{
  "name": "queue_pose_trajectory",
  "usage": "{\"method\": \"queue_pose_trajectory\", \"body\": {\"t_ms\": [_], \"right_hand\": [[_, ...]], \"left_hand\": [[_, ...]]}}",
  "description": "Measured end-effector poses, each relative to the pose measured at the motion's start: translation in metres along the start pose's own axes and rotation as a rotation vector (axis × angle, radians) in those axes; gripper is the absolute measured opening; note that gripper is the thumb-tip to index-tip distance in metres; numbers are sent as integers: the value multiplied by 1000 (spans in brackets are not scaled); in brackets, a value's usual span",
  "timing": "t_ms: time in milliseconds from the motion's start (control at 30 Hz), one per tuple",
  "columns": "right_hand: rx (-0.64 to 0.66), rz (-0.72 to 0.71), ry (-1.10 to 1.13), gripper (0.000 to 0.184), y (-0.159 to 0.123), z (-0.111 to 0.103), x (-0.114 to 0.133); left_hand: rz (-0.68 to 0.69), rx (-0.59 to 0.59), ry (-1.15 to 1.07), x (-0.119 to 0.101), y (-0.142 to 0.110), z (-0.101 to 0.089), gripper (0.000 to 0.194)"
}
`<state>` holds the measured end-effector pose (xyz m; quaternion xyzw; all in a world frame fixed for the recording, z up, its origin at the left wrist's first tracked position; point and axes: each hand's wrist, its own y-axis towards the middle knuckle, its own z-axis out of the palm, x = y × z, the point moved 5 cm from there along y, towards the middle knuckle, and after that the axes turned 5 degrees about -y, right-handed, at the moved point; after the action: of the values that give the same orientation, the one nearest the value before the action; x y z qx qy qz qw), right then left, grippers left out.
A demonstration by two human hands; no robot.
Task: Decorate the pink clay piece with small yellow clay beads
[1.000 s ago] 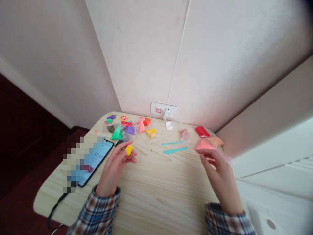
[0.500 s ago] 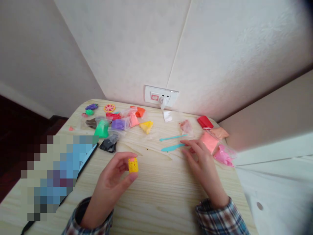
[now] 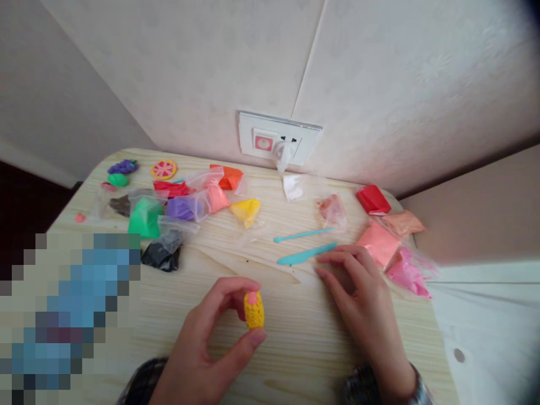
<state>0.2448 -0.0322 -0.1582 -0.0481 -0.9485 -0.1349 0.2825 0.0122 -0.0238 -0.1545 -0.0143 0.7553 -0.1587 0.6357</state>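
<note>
My left hand (image 3: 223,337) is closed on a small yellow clay piece (image 3: 255,316), held between thumb and fingertips. The piece has a bumpy surface and a pink top end, and it is upright above the table. My right hand (image 3: 358,292) rests low over the table with curved fingers apart and nothing between them. Just beyond its fingertips lies a flat blue clay knife (image 3: 306,254). Behind the knife is a thin blue modelling stick (image 3: 301,235).
Bags of coloured clay lie at the back left, among them green (image 3: 145,218), black (image 3: 162,259) and yellow (image 3: 246,211). Pink bags (image 3: 378,243) and a red packet (image 3: 373,199) are at right. A wall socket (image 3: 279,140) holds a plug. A blurred patch (image 3: 71,315) covers the left.
My right hand has let go of the blue knife, which lies on the table. The yellow piece is turned a little in my left hand. The view has moved closer to the table.
</note>
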Motion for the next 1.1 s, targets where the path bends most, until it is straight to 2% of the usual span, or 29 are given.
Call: {"method": "queue_pose_trajectory", "body": {"t_ms": [133,300,400,533,633,833,1100], "right_hand": [[-4,-6,-41,6,0,0,2],[-19,-22,-5,5,-1,-6,4],[-6,8,174,6,-2,-9,17],[124,24,496,9,-5,-3,45],[175,11,605,10,-7,1,60],[194,-9,609,9,-9,7,65],[202,-56,567,9,-10,9,65]], "left_hand": [[52,139,111,-2,1,3,29],[68,163,87,-11,3,6,32],[56,176,37,-15,3,8,32],[31,205,-61,-15,3,11,36],[18,237,-139,-16,4,13,37],[-14,287,-153,-20,5,16,32],[19,297,-89,-23,4,15,32]]}}
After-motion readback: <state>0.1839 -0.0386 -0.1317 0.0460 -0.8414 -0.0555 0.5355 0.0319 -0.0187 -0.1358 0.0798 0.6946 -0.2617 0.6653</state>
